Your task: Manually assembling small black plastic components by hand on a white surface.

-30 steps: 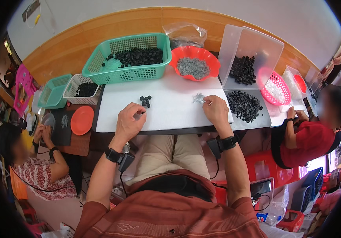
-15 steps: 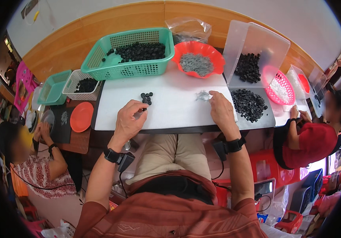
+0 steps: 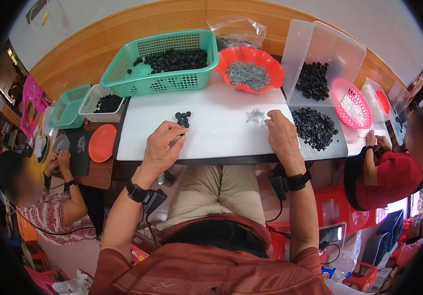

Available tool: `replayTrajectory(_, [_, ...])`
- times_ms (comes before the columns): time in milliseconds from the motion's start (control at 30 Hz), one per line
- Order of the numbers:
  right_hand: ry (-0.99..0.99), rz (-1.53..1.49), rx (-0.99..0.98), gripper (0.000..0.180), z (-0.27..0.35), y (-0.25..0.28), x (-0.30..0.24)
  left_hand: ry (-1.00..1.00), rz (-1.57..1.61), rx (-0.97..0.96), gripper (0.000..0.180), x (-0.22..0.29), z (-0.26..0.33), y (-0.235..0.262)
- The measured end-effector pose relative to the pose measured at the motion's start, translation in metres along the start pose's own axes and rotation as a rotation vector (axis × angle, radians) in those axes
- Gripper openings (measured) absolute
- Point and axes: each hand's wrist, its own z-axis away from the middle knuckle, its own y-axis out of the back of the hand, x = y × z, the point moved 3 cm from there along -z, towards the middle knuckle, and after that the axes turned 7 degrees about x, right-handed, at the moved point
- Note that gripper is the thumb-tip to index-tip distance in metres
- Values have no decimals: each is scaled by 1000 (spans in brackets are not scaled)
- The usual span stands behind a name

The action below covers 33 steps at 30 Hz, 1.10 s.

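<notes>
My left hand [image 3: 164,146] is at the left of the white work surface [image 3: 221,140], beside a small cluster of round black caps [image 3: 183,118]. Its thumb and index finger come together at the near side of that cluster; whatever is between them is too small to make out. My right hand [image 3: 284,137] rests at the right of the surface, next to a little pile of clear-grey small parts [image 3: 255,116]. The fingers there are curled, with the index and thumb tips close together, and anything held is hidden.
Behind the surface stand a green basket [image 3: 162,86] of black caps and a red scalloped bowl [image 3: 276,81] of grey parts. Right of it lie a heap of black pieces [image 3: 315,129] and a clear bin [image 3: 337,54]. Co-workers sit at left [image 3: 49,211] and right [image 3: 383,179].
My left fingertips have moved slightly right and up toward the black caps. My right hand has shifted a little right, away from the grey pile. The whole view has shifted slightly.
</notes>
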Motion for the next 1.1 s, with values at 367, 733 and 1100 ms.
replayTrajectory(367, [-96,-46,-46,20,-3,2,11,42,11,4,17,13,2,0])
replayTrajectory(733, [-271,-379,92,18,4,-3,9,227,334,-68,19,41,7,-29])
replayTrajectory(1100, [-401,-1002,111,16,36,-4,-80,917,1456,-99,18,55,16,-65])
